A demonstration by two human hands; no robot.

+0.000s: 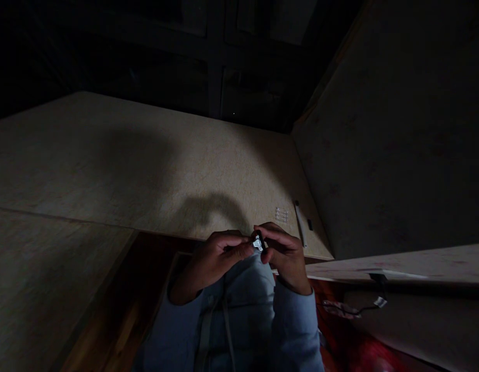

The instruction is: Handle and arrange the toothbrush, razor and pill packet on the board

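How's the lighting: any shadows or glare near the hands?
Head view: dim overall, nearly black along the top; soft-edged shadows on the marbled tabletop; bright patches on the small item between left hand and right hand, its detail unclear.

From my end, the surface [208, 160] looks matt and finely mottled. The small piece [258, 243] glints glossy; I can't tell metal from plastic. I see soft, matt cloth in the sleeve [295, 318], a dull-finished wall [398, 129], and wood [121, 328] with a faint sheen.
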